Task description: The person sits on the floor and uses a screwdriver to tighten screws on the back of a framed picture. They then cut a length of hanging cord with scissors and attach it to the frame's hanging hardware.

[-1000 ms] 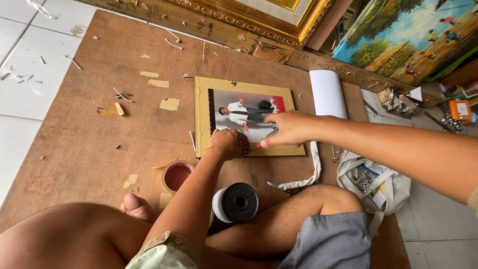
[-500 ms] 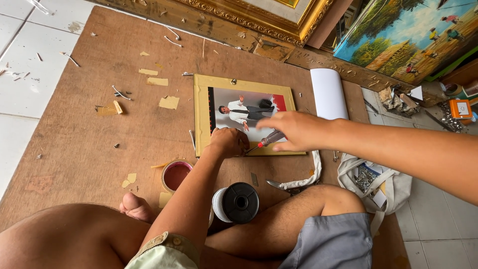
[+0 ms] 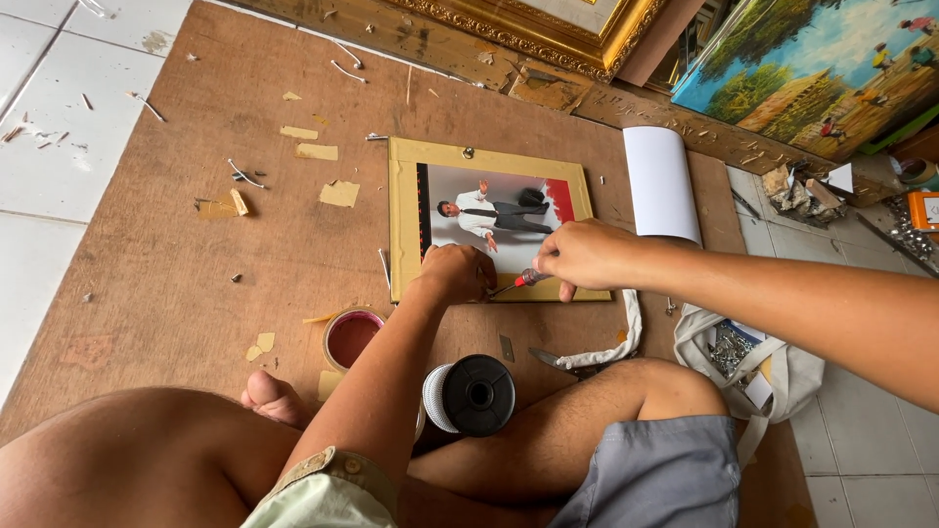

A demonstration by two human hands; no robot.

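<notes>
A small gold picture frame (image 3: pixel 406 220) with a photograph in it lies flat on a brown board (image 3: pixel 245 264). My left hand (image 3: pixel 458 274) presses closed on the frame's near edge. My right hand (image 3: pixel 582 256) grips a red-handled screwdriver (image 3: pixel 518 283), whose tip points at the frame's near edge just beside my left hand. My bare legs are folded at the bottom of the view.
A black spool of white cord (image 3: pixel 471 395) and a roll of tape (image 3: pixel 349 337) sit by my legs. A white rolled sheet (image 3: pixel 660 181), a cloth bag of small hardware (image 3: pixel 734 357), large gilt frames (image 3: pixel 528 29) and a painting (image 3: pixel 812 68) lie beyond. Tape scraps litter the board.
My right hand has shifted slightly down toward the frame's near edge, with the screwdriver now showing between the two hands. My left hand stays put.
</notes>
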